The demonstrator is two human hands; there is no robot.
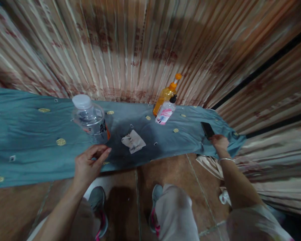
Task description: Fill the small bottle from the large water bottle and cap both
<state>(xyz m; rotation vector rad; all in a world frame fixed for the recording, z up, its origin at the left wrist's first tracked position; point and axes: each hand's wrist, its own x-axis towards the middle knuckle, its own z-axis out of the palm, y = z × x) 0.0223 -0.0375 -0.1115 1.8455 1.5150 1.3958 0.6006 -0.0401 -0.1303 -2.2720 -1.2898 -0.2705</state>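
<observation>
My left hand [91, 164] hovers at the near edge of the cloth, just in front of a large clear plastic bottle [90, 117] with a white cap. Its thumb and forefinger tips come together, and nothing shows between them. Far to the right, my right hand [220, 143] grips the near end of a black phone [207, 129] lying at an angle on the cloth. A crumpled pale tissue [133, 142] lies between the two hands. Beyond it an orange pump bottle [163, 98] stands behind a clear bottle [166, 112] with a pink label and black top.
A teal patterned cloth [52, 127] covers the long narrow surface. Pleated curtains [125, 50] hang along its back and right side. Below are brown floor tiles [125, 194], my shoes [97, 201], and a crumpled white thing [224, 197] at the right.
</observation>
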